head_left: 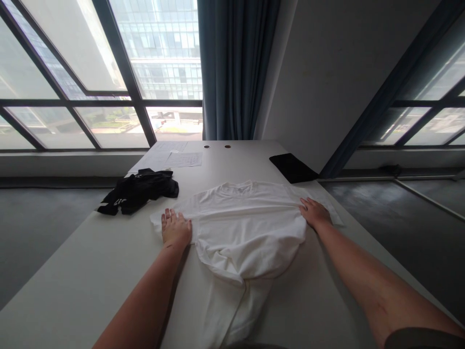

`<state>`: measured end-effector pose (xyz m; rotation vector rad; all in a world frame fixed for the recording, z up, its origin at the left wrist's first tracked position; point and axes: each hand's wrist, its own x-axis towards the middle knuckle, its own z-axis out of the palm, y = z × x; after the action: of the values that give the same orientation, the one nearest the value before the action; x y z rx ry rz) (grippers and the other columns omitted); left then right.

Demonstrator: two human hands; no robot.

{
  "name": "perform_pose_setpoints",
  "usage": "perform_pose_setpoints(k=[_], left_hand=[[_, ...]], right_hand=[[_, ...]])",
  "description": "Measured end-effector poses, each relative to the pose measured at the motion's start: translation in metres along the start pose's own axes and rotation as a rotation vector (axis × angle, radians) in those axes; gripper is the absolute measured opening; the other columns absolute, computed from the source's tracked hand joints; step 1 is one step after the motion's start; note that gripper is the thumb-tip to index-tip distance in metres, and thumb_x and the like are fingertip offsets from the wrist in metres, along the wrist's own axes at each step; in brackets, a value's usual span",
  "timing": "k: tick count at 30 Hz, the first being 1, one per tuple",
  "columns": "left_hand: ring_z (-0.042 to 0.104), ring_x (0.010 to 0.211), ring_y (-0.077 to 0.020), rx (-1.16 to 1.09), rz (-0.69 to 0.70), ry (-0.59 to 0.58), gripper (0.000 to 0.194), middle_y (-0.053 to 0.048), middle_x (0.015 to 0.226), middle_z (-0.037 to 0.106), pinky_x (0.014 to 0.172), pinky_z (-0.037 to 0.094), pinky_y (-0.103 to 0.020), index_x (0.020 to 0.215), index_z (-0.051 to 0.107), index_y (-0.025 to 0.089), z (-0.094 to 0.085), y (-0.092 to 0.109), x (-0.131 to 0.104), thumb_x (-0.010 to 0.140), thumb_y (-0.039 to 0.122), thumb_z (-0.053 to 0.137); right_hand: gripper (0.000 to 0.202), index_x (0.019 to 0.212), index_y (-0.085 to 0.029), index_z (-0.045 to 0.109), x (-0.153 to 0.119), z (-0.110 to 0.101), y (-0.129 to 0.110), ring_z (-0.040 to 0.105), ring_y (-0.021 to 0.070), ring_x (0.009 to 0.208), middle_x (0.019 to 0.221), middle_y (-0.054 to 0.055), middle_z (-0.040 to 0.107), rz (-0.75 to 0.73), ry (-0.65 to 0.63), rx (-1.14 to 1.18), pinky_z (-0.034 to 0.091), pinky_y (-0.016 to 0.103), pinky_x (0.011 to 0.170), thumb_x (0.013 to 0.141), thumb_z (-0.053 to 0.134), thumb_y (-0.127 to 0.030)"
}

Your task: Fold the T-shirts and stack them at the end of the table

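White shirt's [247,228] lower hem cut off by bottom edge, printing on papers [183,159] too small to read

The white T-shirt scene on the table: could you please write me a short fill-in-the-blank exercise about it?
1. Both hands rest flat on a T-shirt whose colour is ____.
2. The left hand presses the shirt's sleeve, and beyond it on the table lies a crumpled garment coloured ____.
3. The right hand lies on the shirt's other ____.
4. Behind the table's far end hangs a blue ____.

Missing words: white; black; sleeve; curtain
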<state>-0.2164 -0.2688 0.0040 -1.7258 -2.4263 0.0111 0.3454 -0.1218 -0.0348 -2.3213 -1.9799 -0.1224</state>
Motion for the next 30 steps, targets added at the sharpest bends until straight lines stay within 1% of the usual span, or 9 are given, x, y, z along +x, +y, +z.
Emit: perform_pose_setpoints(k=[2, 4, 7, 11, 16, 21, 26, 28, 30], left_hand=[[0.031, 0.153, -0.0395, -0.042, 0.011, -0.053, 0.068, -0.027, 0.161, 0.039, 0.124, 0.019, -0.052, 0.154, 0.047, 0.006, 0.003, 0.003, -0.001, 0.1, 0.047, 0.039], [0.032, 0.152, -0.0416, -0.079, -0.011, -0.097, 0.07, -0.026, 0.165, 0.034, 0.121, 0.023, -0.055, 0.159, 0.041, 0.011, 0.007, 0.006, 0.001, 0.1, 0.05, 0.037], [0.025, 0.154, -0.0422, -0.126, -0.029, -0.124, 0.07, -0.021, 0.168, 0.027, 0.121, 0.021, -0.061, 0.161, 0.038, 0.02, 0.012, 0.007, 0.008, 0.1, 0.055, 0.034], [0.021, 0.156, -0.0402, -0.166, -0.047, -0.128, 0.068, -0.016, 0.171, 0.024, 0.12, 0.016, -0.067, 0.161, 0.037, 0.028, 0.014, 0.005, 0.023, 0.1, 0.058, 0.032], [0.022, 0.156, -0.0397, -0.195, -0.052, -0.119, 0.066, -0.014, 0.171, 0.026, 0.119, 0.015, -0.069, 0.16, 0.04, 0.029, 0.013, 0.008, 0.042, 0.1, 0.057, 0.032], [0.029, 0.153, -0.039, -0.204, -0.028, -0.058, 0.061, -0.016, 0.168, 0.032, 0.119, 0.02, -0.065, 0.155, 0.048, 0.028, 0.011, 0.009, 0.053, 0.1, 0.051, 0.037], [0.04, 0.145, -0.0341, -0.183, -0.057, 0.064, 0.052, -0.016, 0.157, 0.048, 0.119, 0.022, -0.059, 0.143, 0.061, 0.024, 0.01, -0.008, 0.046, 0.099, 0.042, 0.042], [0.04, 0.145, -0.0366, -0.168, -0.134, 0.128, 0.057, -0.02, 0.159, 0.043, 0.117, 0.024, -0.059, 0.148, 0.056, 0.02, 0.012, -0.023, 0.034, 0.098, 0.045, 0.044], [0.04, 0.144, -0.04, -0.153, -0.204, 0.185, 0.068, -0.026, 0.161, 0.037, 0.113, 0.03, -0.059, 0.155, 0.045, 0.015, 0.016, -0.041, 0.02, 0.097, 0.05, 0.047]], right_hand=[[0.059, 0.154, -0.027, 0.052, 0.001, 0.001, 0.001, 0.044, 0.0293, 0.144, 0.162, 0.007, 0.044, 0.001, -0.004, -0.002, 0.033, 0.045, 0.12, 0.101, 0.034, -0.046], [0.059, 0.154, -0.026, 0.051, 0.002, 0.002, 0.002, 0.043, 0.0295, 0.144, 0.163, 0.007, 0.043, -0.001, -0.01, -0.008, 0.032, 0.046, 0.12, 0.101, 0.033, -0.045], [0.061, 0.158, -0.026, 0.045, 0.004, 0.006, 0.003, 0.039, 0.0299, 0.147, 0.166, 0.008, 0.038, 0.001, -0.042, -0.021, 0.031, 0.048, 0.121, 0.102, 0.03, -0.046], [0.066, 0.163, -0.028, 0.033, 0.009, 0.009, 0.002, 0.028, 0.0321, 0.153, 0.171, 0.007, 0.025, 0.034, -0.123, -0.032, 0.026, 0.056, 0.122, 0.103, 0.023, -0.054], [0.073, 0.166, -0.031, 0.021, 0.015, 0.01, 0.0, 0.017, 0.0348, 0.157, 0.175, 0.006, 0.012, 0.078, -0.232, -0.016, 0.02, 0.064, 0.122, 0.101, 0.018, -0.064], [0.073, 0.166, -0.037, 0.016, 0.014, 0.009, -0.003, 0.014, 0.0367, 0.157, 0.175, 0.005, 0.01, 0.101, -0.236, 0.012, 0.018, 0.074, 0.117, 0.1, 0.014, -0.067], [0.073, 0.166, -0.039, 0.019, 0.008, 0.008, -0.005, 0.014, 0.0375, 0.156, 0.175, 0.004, 0.01, 0.136, -0.194, 0.032, 0.018, 0.078, 0.114, 0.099, 0.012, -0.068], [0.073, 0.165, -0.039, 0.02, 0.008, 0.008, -0.005, 0.015, 0.0369, 0.157, 0.175, 0.004, 0.011, 0.14, -0.191, 0.031, 0.018, 0.078, 0.114, 0.099, 0.013, -0.069], [0.073, 0.165, -0.038, 0.02, 0.008, 0.008, -0.005, 0.016, 0.0361, 0.156, 0.174, 0.004, 0.012, 0.136, -0.182, 0.025, 0.018, 0.077, 0.114, 0.1, 0.013, -0.069]])
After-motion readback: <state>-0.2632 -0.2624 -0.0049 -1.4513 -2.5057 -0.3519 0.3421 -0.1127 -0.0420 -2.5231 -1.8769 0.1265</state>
